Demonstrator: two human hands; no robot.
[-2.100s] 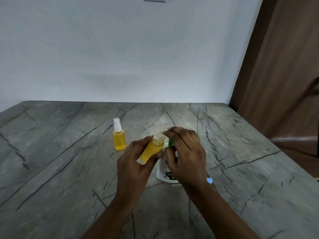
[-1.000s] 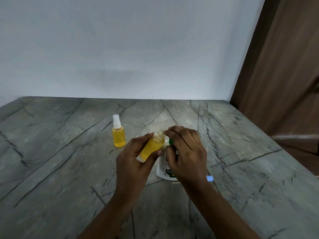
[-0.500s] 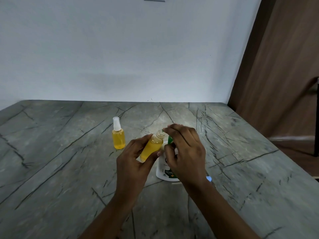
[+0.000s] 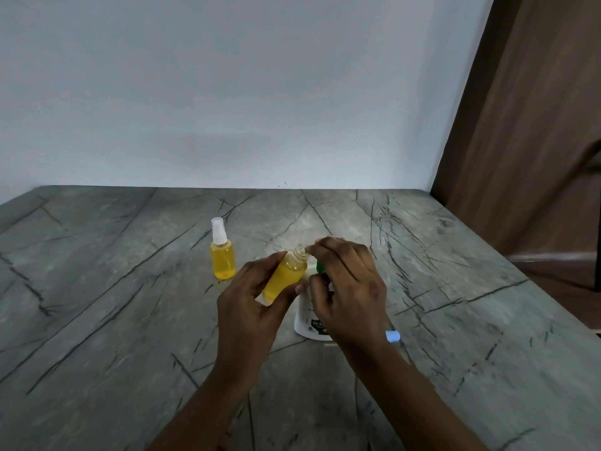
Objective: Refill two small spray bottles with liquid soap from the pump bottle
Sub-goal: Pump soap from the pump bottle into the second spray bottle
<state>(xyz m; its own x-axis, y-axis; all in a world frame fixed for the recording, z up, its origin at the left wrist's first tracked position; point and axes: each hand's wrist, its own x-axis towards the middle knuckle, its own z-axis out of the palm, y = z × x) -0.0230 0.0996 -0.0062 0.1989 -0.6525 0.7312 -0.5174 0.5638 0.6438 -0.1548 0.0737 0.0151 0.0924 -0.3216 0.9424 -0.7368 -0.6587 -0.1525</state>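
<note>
Gripping the uncapped spray bottle [image 4: 286,275] around its body, the left hand [image 4: 250,307] holds it off the table [image 4: 97,320], thumb on the near side and fingers curled round the far side. The bottle is tilted, base toward the person and open threaded neck up and to the right; yellow liquid fills most of it. The right hand [image 4: 348,288] sits just right of that neck, fingers bent down over the green pump head [image 4: 319,266] of the pump bottle [image 4: 307,320], with the forefinger tip next to the open mouth. Whether the nozzle touches the neck cannot be told, since the fingers cover it. The pump bottle stands upright on the table directly beneath the right hand; only its white lower body and part of a label show between the two wrists. The capped spray bottle [image 4: 222,260], white sprayer fitted and yellow liquid inside, stands upright on the table left of both hands, apart from them. A small pale-blue object [image 4: 393,335] lies on the table just behind the right wrist, too hidden to identify. A plain wall [image 4: 227,92] backs the table; a brown wooden panel [image 4: 536,157] stands at right.
</note>
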